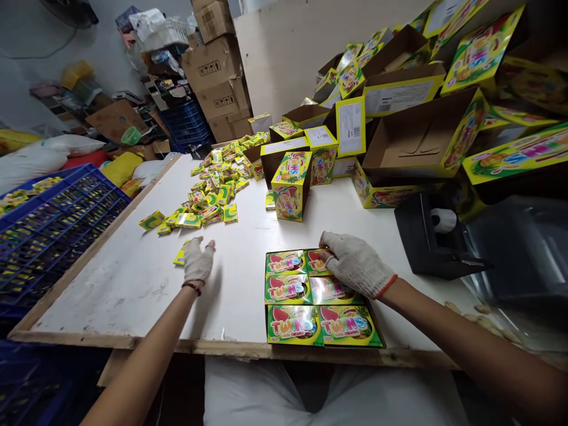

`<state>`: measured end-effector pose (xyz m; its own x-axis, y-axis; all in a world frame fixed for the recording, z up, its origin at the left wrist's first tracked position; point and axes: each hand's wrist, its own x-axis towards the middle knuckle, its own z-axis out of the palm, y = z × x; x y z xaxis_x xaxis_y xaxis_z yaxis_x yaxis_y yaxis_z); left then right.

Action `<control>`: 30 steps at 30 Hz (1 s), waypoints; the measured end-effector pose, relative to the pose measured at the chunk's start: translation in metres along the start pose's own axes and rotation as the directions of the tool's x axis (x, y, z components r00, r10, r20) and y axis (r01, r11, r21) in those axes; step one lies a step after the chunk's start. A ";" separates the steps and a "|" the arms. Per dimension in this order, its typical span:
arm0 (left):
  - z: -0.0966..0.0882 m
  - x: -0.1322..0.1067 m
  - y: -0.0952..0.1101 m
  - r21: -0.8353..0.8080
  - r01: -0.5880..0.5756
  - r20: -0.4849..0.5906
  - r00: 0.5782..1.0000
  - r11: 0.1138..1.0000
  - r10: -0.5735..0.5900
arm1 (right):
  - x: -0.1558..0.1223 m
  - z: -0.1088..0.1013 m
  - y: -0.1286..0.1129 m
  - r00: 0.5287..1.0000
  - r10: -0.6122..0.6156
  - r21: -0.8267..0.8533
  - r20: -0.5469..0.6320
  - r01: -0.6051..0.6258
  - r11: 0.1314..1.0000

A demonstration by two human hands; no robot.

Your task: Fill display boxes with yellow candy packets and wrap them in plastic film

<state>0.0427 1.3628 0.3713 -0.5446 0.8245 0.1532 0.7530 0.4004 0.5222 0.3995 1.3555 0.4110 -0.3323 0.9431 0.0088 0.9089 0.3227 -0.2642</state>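
My left hand [199, 260], in a white fingerless glove, is over the white tabletop. Its fingers are partly curled at a small yellow candy box [179, 258], which sticks out on the left; the hand hides part of it. A display box [384, 343] lies at the table's front edge, filled with several green and yellow TWINS packs [295, 325] in rows. My right hand [355, 263], also gloved, lies across its upper right corner, fingers bent at the far rim and thumb over a pack. It covers part of the upper packs.
Loose small candy boxes [213, 195] are heaped at the far left. Cardboard display boxes [412, 136] pile up at the back right, with one standing [290, 189] ahead. A black tape dispenser [437, 236] stands right. A blue crate [66, 231] borders the left edge.
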 end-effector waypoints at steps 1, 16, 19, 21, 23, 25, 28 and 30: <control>-0.001 0.006 -0.015 0.046 0.043 -0.018 0.999 0.998 -0.042 | 0.000 0.002 -0.003 1.000 0.010 -0.011 -0.007 -0.010 1.000; -0.012 0.017 -0.074 -0.047 0.208 -0.029 0.977 0.977 -0.210 | -0.042 0.033 -0.016 0.980 -0.195 -0.387 -0.043 0.164 0.908; -0.009 0.003 -0.047 -0.265 0.220 0.028 0.975 0.939 -0.221 | -0.044 0.044 -0.018 0.980 -0.197 -0.412 0.018 0.187 0.892; -0.009 -0.016 -0.017 -0.418 0.192 0.103 0.981 0.888 -0.163 | -0.042 0.043 -0.021 0.983 -0.170 -0.400 0.074 0.185 0.897; -0.012 -0.042 0.018 -0.616 0.210 0.230 0.970 0.759 -0.082 | -0.041 0.035 -0.022 0.983 -0.146 -0.329 0.113 0.175 0.928; -0.019 -0.071 0.052 -0.835 0.409 0.464 0.883 0.369 0.073 | -0.041 0.025 -0.020 0.985 -0.137 -0.138 0.103 0.150 0.979; -0.029 -0.110 0.096 -0.758 0.642 0.640 0.698 0.113 0.323 | -0.043 0.009 -0.015 0.985 -0.072 0.339 -0.157 0.122 0.933; -0.032 -0.130 0.117 -0.681 0.728 0.684 0.593 0.080 0.425 | -0.044 -0.004 -0.016 0.929 0.037 0.613 -0.369 0.213 0.761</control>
<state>0.1897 1.2896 0.4391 0.2491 0.9326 -0.2612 -0.5877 0.3599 0.7246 0.4010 1.3089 0.4190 -0.1825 0.9173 0.3540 0.4662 0.3977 -0.7902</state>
